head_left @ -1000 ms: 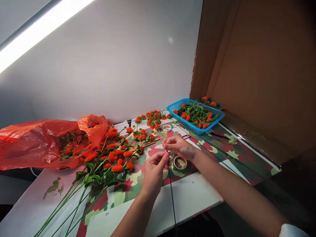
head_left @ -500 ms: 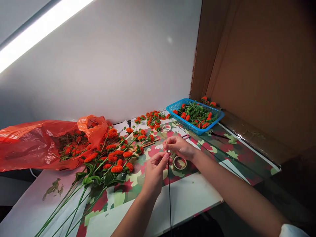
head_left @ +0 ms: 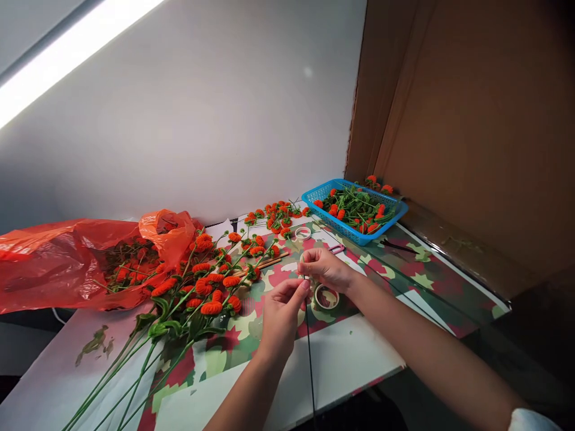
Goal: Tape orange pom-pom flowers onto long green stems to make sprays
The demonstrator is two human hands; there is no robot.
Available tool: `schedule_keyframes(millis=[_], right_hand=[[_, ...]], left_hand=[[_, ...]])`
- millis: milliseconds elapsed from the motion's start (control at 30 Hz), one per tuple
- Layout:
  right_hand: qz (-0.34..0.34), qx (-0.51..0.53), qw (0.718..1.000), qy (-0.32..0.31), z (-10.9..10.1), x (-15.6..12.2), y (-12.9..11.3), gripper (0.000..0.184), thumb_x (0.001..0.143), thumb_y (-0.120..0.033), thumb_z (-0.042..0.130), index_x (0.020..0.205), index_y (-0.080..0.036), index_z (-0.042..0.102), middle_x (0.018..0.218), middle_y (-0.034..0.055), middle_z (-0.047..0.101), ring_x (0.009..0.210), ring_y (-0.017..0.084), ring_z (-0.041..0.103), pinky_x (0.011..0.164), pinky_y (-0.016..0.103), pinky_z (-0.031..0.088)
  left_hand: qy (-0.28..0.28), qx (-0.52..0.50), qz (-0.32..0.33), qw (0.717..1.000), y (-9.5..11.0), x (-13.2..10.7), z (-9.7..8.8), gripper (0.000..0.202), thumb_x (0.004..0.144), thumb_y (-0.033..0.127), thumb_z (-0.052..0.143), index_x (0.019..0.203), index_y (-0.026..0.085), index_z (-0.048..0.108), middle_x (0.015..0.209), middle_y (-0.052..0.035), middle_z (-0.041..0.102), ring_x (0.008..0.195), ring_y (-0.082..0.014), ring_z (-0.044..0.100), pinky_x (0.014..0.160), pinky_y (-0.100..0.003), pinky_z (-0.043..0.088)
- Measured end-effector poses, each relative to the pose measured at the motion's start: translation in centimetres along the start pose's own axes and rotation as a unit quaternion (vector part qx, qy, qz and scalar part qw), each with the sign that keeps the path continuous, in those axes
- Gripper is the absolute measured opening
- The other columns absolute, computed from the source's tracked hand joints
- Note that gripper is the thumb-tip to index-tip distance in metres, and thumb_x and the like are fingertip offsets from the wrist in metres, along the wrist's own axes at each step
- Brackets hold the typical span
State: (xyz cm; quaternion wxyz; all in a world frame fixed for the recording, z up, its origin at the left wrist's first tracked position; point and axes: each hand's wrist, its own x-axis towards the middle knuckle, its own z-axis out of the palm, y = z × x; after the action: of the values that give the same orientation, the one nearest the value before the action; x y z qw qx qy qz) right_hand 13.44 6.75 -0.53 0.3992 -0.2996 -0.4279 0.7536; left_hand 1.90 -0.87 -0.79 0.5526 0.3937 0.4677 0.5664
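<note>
A thin dark stem wire hangs down from between my fingers, past the near edge of the table. My left hand pinches it near its upper end between thumb and forefinger. Just above, my right hand is closed in a pinch at the wire's tip; whatever small piece lies inside those fingertips is hidden. Right below the right hand, a roll of tape lies on the camouflage-patterned sheet. To the left are several orange pipe-cleaner flowers on long green stems.
A blue basket of orange flowers and green stems stands at the back right, by a cardboard panel. A red plastic bag with more flowers lies left. Another tape roll, wooden sticks and loose flower heads sit farther back.
Both hands stay almost in place, still pinching at the top of the wire. The wire's lower end has swung slightly to the right.
</note>
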Motion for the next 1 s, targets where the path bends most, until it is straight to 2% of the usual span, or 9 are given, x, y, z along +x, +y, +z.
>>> schedule_keyframes(millis=[167, 300, 400, 567, 667, 767, 867, 933, 1000], right_hand=[[0.005, 0.033, 0.999, -0.027, 0.3, -0.2, -0.2, 0.041, 0.043, -0.035, 0.086, 0.056, -0.014, 0.053, 0.052, -0.0055, 0.054, 0.05, 0.007, 0.048, 0.05, 0.021, 0.033], [0.022, 0.064, 0.996, -0.057, 0.1, -0.4, -0.6, 0.035, 0.048, -0.031, 0.085, 0.063, -0.014, 0.059, 0.059, -0.0024, 0.062, 0.055, 0.008, 0.055, 0.056, 0.022, 0.039], [0.029, 0.077, 0.995, -0.056, -0.1, -0.4, -0.7, 0.032, 0.049, -0.027, 0.085, 0.065, -0.013, 0.061, 0.062, -0.0009, 0.065, 0.059, 0.008, 0.058, 0.061, 0.021, 0.042], [0.034, 0.074, 0.993, -0.084, -0.2, -0.4, -0.6, 0.035, 0.056, -0.025, 0.083, 0.085, -0.014, 0.067, 0.065, -0.001, 0.066, 0.058, 0.007, 0.058, 0.06, 0.021, 0.043], [0.035, 0.061, 0.994, -0.086, -0.3, -0.4, -0.5, 0.029, 0.056, -0.027, 0.083, 0.077, -0.013, 0.067, 0.065, -0.001, 0.065, 0.056, 0.006, 0.056, 0.058, 0.021, 0.042], [0.035, 0.052, 0.995, -0.077, -0.5, -0.4, -0.6, 0.027, 0.056, -0.029, 0.083, 0.069, -0.013, 0.066, 0.064, -0.0008, 0.064, 0.055, 0.007, 0.055, 0.056, 0.021, 0.042], [0.022, 0.024, 0.996, -0.086, -0.5, -0.6, -0.9, 0.026, 0.058, -0.031, 0.081, 0.069, -0.011, 0.068, 0.076, 0.0034, 0.068, 0.063, 0.008, 0.057, 0.06, 0.022, 0.044], [0.013, 0.012, 0.996, -0.086, -0.4, -0.6, -1.0, 0.025, 0.059, -0.03, 0.081, 0.07, -0.011, 0.069, 0.088, 0.0064, 0.069, 0.07, 0.01, 0.059, 0.066, 0.022, 0.044], [0.015, 0.02, 0.996, -0.082, -0.4, -0.5, -0.9, 0.025, 0.058, -0.03, 0.081, 0.068, -0.011, 0.069, 0.09, 0.007, 0.069, 0.074, 0.011, 0.061, 0.069, 0.022, 0.044]], left_hand=[[0.002, -0.089, -0.036, 0.995, -0.8, 0.4, -0.3, 0.023, 0.062, 0.034, 0.076, 0.069, 0.014, 0.069, 0.058, 0.0, 0.059, 0.053, -0.0069, 0.048, 0.051, -0.018, 0.038], [0.003, -0.136, -0.058, 0.989, -0.8, 0.5, -0.3, 0.027, 0.057, 0.034, 0.079, 0.069, 0.013, 0.068, 0.058, 0.0006, 0.058, 0.052, -0.0063, 0.049, 0.049, -0.016, 0.039], [0.004, -0.167, -0.07, 0.983, -0.6, 0.6, -0.2, 0.028, 0.053, 0.033, 0.081, 0.068, 0.013, 0.068, 0.056, 0.0017, 0.056, 0.05, -0.0048, 0.048, 0.048, -0.015, 0.039], [-0.018, -0.194, -0.088, 0.977, -0.3, 0.5, 0.0, 0.028, 0.053, 0.032, 0.082, 0.067, 0.014, 0.067, 0.055, 0.002, 0.056, 0.049, -0.0041, 0.049, 0.048, -0.013, 0.04], [-0.039, -0.184, -0.087, 0.978, -0.4, 0.4, 0.0, 0.028, 0.056, 0.035, 0.081, 0.07, 0.014, 0.068, 0.055, 0.0014, 0.057, 0.05, -0.0047, 0.049, 0.049, -0.014, 0.041], [-0.041, -0.134, -0.058, 0.988, -0.5, 0.4, -0.1, 0.027, 0.064, 0.037, 0.075, 0.075, 0.013, 0.07, 0.06, -0.0004, 0.06, 0.055, -0.0067, 0.052, 0.054, -0.017, 0.043], [-0.012, -0.064, -0.02, 0.998, -0.5, 0.5, -0.4, 0.024, 0.066, 0.035, 0.074, 0.078, 0.014, 0.07, 0.067, -0.0014, 0.063, 0.062, -0.0088, 0.055, 0.06, -0.019, 0.045], [0.005, -0.034, -0.007, 0.999, -0.6, 0.6, -0.6, 0.021, 0.065, 0.033, 0.075, 0.074, 0.014, 0.07, 0.064, -0.0003, 0.063, 0.06, -0.0086, 0.055, 0.059, -0.019, 0.044], [-0.001, -0.031, -0.004, 1.0, -0.7, 0.7, -0.8, 0.02, 0.066, 0.032, 0.075, 0.072, 0.014, 0.07, 0.059, 0.0005, 0.061, 0.058, -0.0078, 0.054, 0.058, -0.018, 0.044]])
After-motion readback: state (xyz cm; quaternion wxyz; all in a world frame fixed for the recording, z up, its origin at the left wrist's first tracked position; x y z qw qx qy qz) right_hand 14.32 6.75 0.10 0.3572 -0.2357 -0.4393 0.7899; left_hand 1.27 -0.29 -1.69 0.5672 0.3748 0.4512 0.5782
